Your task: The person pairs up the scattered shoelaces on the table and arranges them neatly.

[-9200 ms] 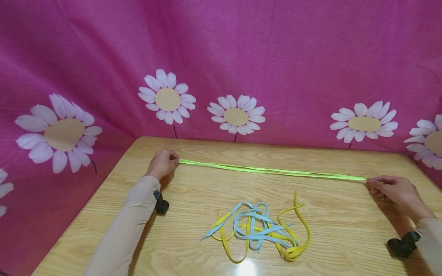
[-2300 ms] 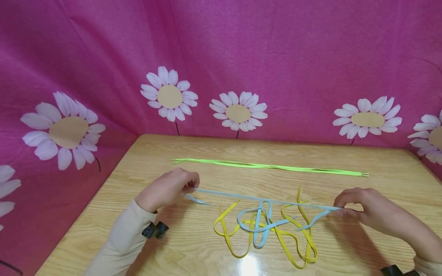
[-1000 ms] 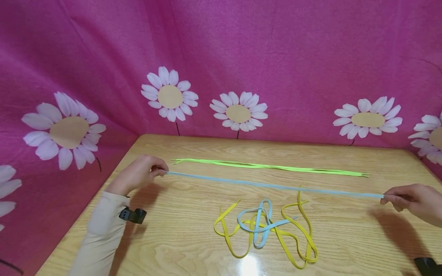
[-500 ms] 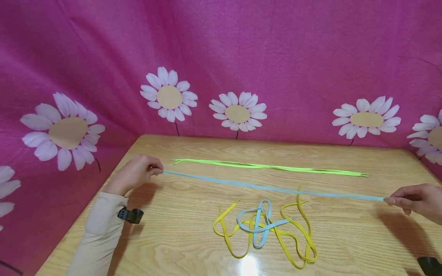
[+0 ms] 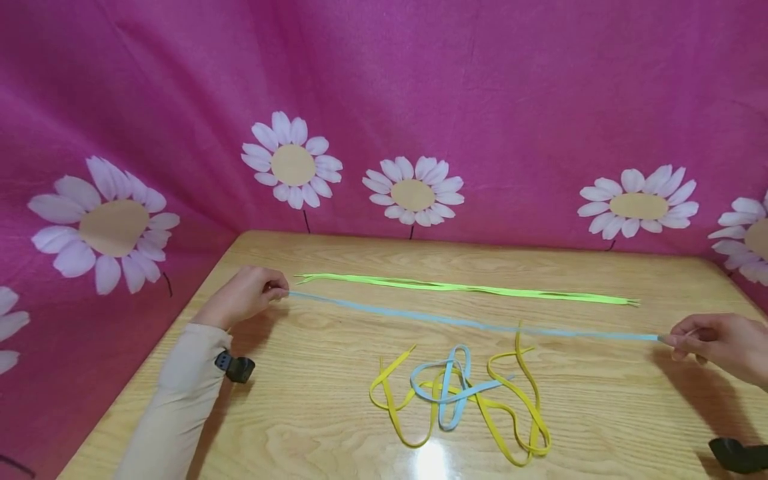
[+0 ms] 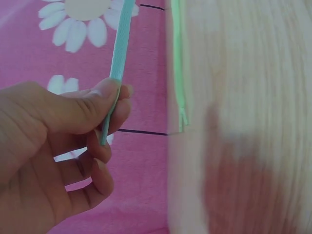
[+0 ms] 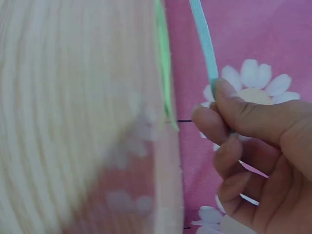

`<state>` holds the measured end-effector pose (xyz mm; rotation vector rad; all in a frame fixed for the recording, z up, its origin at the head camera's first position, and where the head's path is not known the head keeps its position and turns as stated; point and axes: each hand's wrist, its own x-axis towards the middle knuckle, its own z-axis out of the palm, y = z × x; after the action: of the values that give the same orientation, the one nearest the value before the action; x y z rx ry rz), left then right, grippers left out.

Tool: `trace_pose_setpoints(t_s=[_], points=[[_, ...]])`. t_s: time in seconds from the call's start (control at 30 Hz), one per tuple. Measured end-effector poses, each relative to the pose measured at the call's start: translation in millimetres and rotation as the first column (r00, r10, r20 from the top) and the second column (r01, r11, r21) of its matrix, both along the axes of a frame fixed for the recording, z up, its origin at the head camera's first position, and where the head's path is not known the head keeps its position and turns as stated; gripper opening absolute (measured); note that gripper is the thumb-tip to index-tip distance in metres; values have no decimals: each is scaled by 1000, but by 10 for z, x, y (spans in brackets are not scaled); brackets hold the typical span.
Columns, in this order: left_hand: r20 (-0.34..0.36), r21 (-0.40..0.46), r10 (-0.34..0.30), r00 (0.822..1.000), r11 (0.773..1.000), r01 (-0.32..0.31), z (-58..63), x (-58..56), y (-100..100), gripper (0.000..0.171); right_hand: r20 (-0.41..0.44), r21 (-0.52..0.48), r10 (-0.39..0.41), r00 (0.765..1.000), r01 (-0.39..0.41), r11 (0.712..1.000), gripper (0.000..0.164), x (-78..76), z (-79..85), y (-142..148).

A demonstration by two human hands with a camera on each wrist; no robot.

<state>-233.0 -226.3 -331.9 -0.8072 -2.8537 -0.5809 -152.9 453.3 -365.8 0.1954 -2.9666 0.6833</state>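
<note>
A light blue flat shoelace [image 5: 372, 309] spans the table between my hands, sagging slightly. My left hand [image 5: 243, 295] pinches one end between thumb and fingers; in the left wrist view the lace's tip [image 6: 104, 136] pokes out below the thumb. At the other end, the thumb and forefinger of my right hand [image 5: 720, 341] pinch the lace. Behind it, neon green shoelaces [image 5: 498, 291] lie stretched side by side. Closer to me, a second light blue shoelace [image 5: 480, 389] lies looped among yellow shoelaces [image 5: 396, 362].
The wooden table [image 5: 324, 413] meets a pink cloth [image 5: 516, 100] printed with white daisies at its back and left edges. Black wrist cameras [image 5: 236, 367] sit at both sleeves.
The green laces were laid down at the back. One blue lace was drawn from the pile and pulled out between the hands; its taut line now sags a little as the hands come slightly closer.
</note>
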Motion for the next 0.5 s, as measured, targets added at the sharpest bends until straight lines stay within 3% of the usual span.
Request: trace_pose_setpoints(t_s=[0.2, 0.5], points=[[48, 14, 46, 998, 999, -47, -136, -127, -7, 9, -3, 150, -71, 997, 71, 986, 18, -158, -3, 2], [89, -1, 67, 994, 998, -67, -288, -311, 6, 9, 9, 144, -70, 997, 68, 987, 24, -329, -115, 12]])
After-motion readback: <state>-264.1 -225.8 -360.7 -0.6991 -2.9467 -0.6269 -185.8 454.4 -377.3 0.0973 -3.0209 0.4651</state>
